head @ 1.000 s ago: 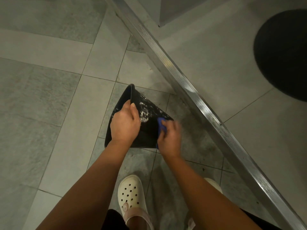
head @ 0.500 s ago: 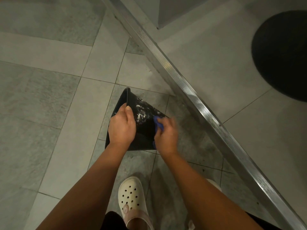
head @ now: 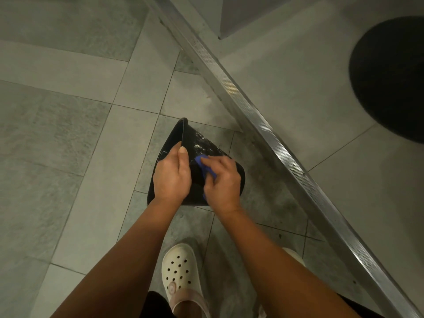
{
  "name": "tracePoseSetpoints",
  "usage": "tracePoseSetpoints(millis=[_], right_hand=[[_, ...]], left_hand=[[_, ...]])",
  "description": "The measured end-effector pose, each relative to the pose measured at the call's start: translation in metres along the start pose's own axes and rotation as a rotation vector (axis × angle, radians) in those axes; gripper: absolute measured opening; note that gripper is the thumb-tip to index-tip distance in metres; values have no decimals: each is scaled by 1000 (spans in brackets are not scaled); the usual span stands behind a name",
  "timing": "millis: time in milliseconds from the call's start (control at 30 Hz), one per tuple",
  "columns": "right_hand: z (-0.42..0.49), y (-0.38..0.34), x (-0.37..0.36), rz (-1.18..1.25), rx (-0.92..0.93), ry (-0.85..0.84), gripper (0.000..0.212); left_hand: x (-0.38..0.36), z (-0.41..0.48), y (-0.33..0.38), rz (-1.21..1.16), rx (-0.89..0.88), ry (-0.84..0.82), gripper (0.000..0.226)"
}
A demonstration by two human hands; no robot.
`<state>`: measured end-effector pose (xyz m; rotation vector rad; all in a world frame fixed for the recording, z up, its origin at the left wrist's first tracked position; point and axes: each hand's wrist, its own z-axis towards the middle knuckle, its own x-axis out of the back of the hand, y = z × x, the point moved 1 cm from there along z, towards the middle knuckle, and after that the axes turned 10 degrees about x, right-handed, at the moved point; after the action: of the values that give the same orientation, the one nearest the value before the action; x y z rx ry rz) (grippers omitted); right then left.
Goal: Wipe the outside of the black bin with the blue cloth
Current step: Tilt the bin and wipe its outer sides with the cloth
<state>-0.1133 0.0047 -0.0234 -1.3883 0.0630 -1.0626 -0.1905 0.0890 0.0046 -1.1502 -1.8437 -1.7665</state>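
A small black bin (head: 202, 145) is tipped on its side above the grey tiled floor, its rim pointing left and its outer wall facing up with white smears near the rim. My left hand (head: 172, 177) grips the rim, thumb over the edge. My right hand (head: 222, 180) presses a crumpled blue cloth (head: 205, 167) against the bin's outer wall. Most of the cloth is hidden under my fingers.
A ribbed metal threshold strip (head: 286, 157) runs diagonally just right of the bin. Beyond it lies a round black mat (head: 390, 76). My feet in white perforated clogs (head: 180, 278) stand below the bin on the floor tiles.
My right hand with the cloth has slid left and up along the bin's wall, closer to my left hand. The left hand keeps its hold on the rim.
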Motion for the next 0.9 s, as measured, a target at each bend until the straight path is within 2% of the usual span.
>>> tracePoseSetpoints(millis=[200, 367, 500, 600, 800, 900], right_hand=[[-3, -4, 2, 59, 171, -52, 40], [-1, 11, 9, -11, -112, -30, 36], [-15, -1, 13, 21, 3, 5, 37], [-3, -2, 11, 24, 84, -53, 39], [2, 6, 14, -29, -142, -39, 36], [-6, 0, 18, 67, 44, -46, 35]], left_hand=[[3, -2, 2, -105, 52, 0, 46], [2, -4, 2, -29, 0, -25, 46], [-2, -7, 3, 30, -40, -36, 48], [-1, -7, 3, 34, -54, -31, 46], [-4, -10, 10, 127, -94, -9, 50], [-2, -9, 7, 112, -79, 1, 51]])
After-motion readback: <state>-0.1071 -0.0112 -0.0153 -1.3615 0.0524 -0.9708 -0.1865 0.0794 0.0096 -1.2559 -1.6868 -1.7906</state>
